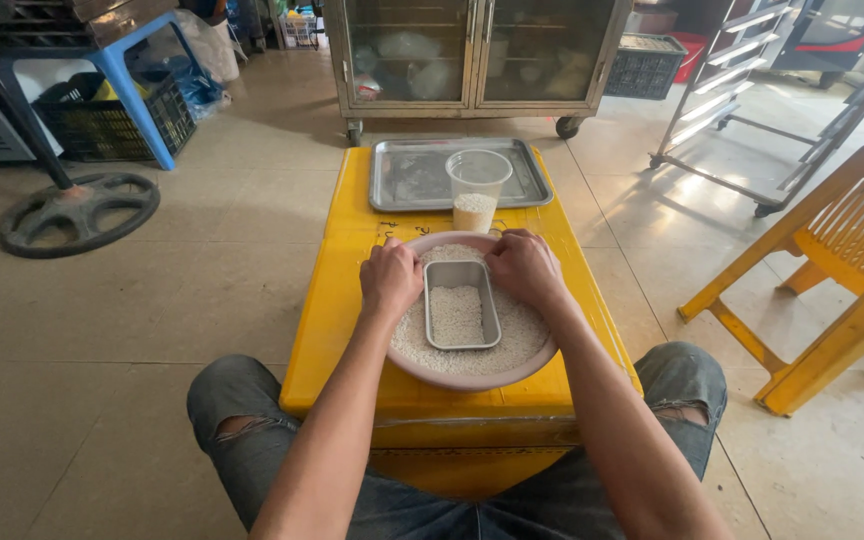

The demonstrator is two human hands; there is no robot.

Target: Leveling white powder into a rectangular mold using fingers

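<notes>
On the far left a black wheel-shaped base lies flat on the tiled floor, with a blue-legged table and a black crate behind it. Moving in, the person sits with knees in torn jeans on either side of a yellow box that serves as a low table. The left forearm runs up from the lower edge toward the middle, wrist straight, and the left hand rests knuckles up, fingers curled down over the left rim of a pink basin filled with white rice; whether the fingers pinch anything I cannot tell, since the tips are hidden. In the middle of the basin a small rectangular metal tin sits bedded in the rice, itself part filled with grains, lying between the two hands. The right forearm comes in from the lower right, and the right hand is bent over the far right corner of the tin, fingers folded downward and tips out of sight. Just beyond the basin stands a clear plastic cup holding some rice, resting on the front edge of a steel tray. Farther right stands a yellow plastic chair.
</notes>
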